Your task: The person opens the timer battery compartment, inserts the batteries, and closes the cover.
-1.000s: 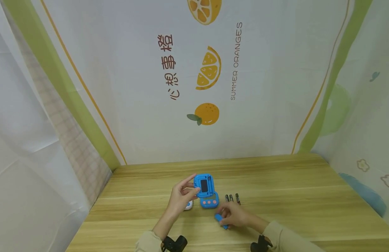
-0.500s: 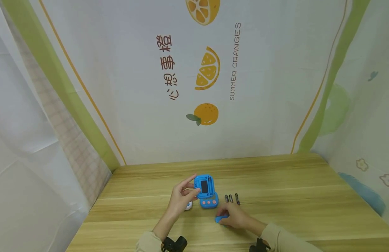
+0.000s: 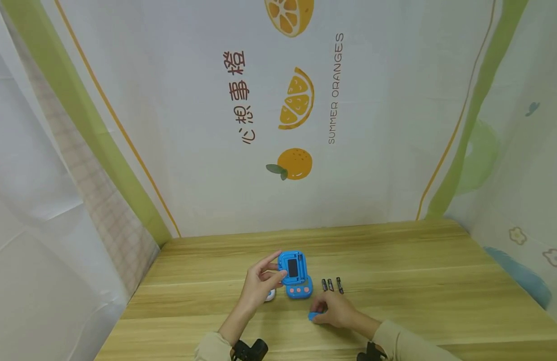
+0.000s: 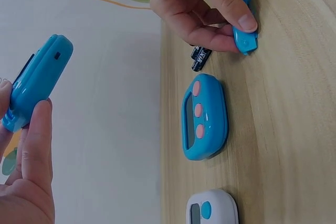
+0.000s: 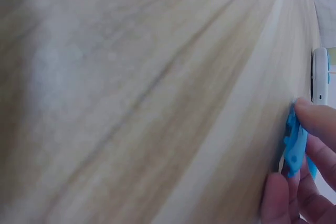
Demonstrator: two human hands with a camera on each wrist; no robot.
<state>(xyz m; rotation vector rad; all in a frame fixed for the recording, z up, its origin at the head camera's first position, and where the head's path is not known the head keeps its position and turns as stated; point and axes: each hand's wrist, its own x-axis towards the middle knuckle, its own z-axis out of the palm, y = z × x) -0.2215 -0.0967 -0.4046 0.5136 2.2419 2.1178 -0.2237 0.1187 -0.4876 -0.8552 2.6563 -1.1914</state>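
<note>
1. Blue plastic sits high in the person's left hand (image 3: 255,286): a blue case (image 3: 292,267) with a dark rectangle and a long recess in its face, pinched between thumb and fingers, clear of the tabletop (image 3: 395,281).
2. The right hand (image 3: 337,308) grips too, thumb and fingers closed on a small blue piece (image 4: 245,39) low over the wood; whether that piece touches the surface, I can't tell.
3. Behind the raised case, partly covered by it from above, lies a blue gadget (image 4: 209,116) with three pink buttons.
4. Near it, on the left, a white gadget (image 4: 223,208) with a blue button peeks out beside the left hand.
5. Just beyond the right hand lie two batteries (image 3: 331,285) side by side, and a third battery (image 3: 340,285) slightly apart.
6. Past them all hangs a pale cloth (image 3: 373,175) printed with oranges.
</note>
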